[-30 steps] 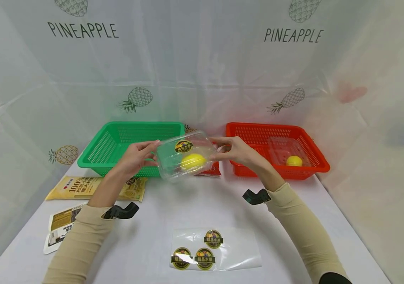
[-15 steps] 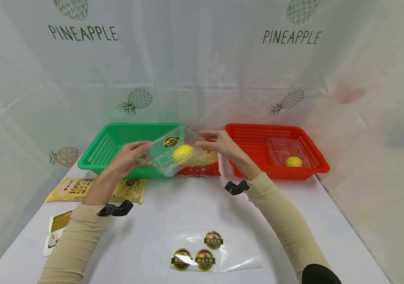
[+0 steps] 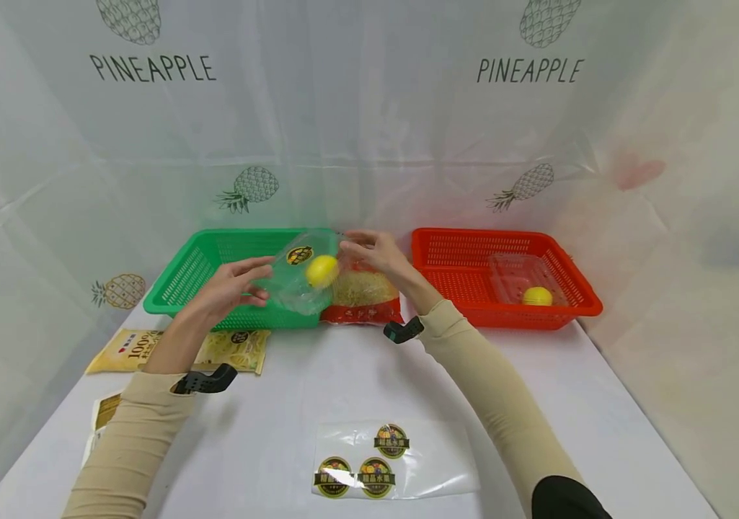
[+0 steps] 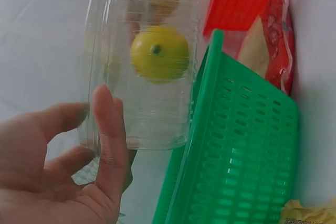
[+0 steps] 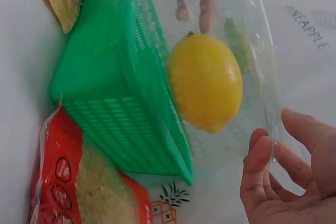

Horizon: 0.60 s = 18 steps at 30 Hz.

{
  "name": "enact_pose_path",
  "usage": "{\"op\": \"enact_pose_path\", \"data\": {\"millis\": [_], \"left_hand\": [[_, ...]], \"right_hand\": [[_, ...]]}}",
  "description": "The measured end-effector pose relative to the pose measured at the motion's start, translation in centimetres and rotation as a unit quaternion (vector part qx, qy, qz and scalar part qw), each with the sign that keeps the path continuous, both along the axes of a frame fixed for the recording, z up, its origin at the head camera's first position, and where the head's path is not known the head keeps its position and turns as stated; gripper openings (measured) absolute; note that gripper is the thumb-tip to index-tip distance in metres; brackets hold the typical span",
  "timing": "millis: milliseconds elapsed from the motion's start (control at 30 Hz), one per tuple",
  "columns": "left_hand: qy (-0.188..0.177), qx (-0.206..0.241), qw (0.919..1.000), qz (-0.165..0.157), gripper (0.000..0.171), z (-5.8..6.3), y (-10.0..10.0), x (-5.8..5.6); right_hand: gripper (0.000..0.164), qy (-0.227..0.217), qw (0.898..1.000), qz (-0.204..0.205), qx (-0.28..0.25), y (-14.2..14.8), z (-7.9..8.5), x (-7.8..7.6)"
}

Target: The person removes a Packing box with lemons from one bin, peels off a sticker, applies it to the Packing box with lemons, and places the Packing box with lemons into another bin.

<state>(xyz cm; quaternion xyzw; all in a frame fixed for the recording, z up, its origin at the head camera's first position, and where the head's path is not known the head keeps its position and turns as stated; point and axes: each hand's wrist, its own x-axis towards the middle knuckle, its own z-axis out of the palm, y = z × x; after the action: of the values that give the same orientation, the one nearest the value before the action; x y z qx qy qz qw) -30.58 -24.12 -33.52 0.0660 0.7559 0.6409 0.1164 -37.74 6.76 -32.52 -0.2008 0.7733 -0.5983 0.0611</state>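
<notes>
A clear plastic box [image 3: 298, 288] with a round label on its lid hangs tilted over the front of the green basket [image 3: 181, 277]. Inside the box lies a yellow lemon [image 3: 322, 271], seen through the plastic in both wrist views as well. My left hand [image 3: 231, 287] pinches one end of the box between thumb and fingers. At the opposite end, my right hand [image 3: 378, 254] grips the box's edge in the same way. In the right wrist view, the right thumb and fingertips sit on the rim of the box.
The red basket [image 3: 460, 281] holds another clear box with a yellow lemon [image 3: 538, 296]. A red bag of grain [image 3: 364, 292] lies between the baskets. Left are a yellow packet [image 3: 233, 349] and a partly hidden card. In front lies a sheet [image 3: 434, 458] with several round stickers.
Both hands have carried the box with the lemon leftward and slightly back, from the middle of the table to over the green basket. More of the red bag shows now.
</notes>
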Motion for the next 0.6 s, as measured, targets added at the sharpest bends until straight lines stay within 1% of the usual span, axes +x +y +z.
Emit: {"op": "enact_pose_path", "data": {"millis": [100,233,333,400,467,533,600], "left_hand": [[0.003,-0.002,1.0000,0.005,0.065,-0.1,-0.2,0.0],[0.002,0.019,0.9997,0.013,0.066,-0.3,-0.3,0.2],[0.000,0.036,0.9991,0.022,0.066,-0.4,-0.3,0.1],[-0.002,0.048,0.9982,0.034,0.066,-0.4,-0.4,0.0],[-0.003,0.058,0.9973,0.047,0.067,-0.5,-0.4,-0.2],[-0.003,0.060,0.9964,0.059,0.067,-0.6,-0.5,-0.3],[-0.003,0.057,0.9959,0.069,0.067,-0.8,-0.4,-0.4]], "right_hand": [[0.050,-0.007,1.000,-0.010,-0.010,-1.0,0.1,-0.3],[0.052,-0.014,0.999,-0.027,-0.036,-2.3,0.3,-0.6],[0.064,-0.024,0.997,-0.038,-0.063,-3.2,0.1,-0.8],[0.071,-0.034,0.995,-0.041,-0.087,-3.8,0.0,-0.9],[0.075,-0.048,0.992,-0.042,-0.108,-4.3,-0.3,-1.0],[0.074,-0.060,0.991,-0.040,-0.116,-4.8,-0.6,-1.0],[0.068,-0.063,0.992,-0.044,-0.103,-5.3,-0.8,-0.7]]}}
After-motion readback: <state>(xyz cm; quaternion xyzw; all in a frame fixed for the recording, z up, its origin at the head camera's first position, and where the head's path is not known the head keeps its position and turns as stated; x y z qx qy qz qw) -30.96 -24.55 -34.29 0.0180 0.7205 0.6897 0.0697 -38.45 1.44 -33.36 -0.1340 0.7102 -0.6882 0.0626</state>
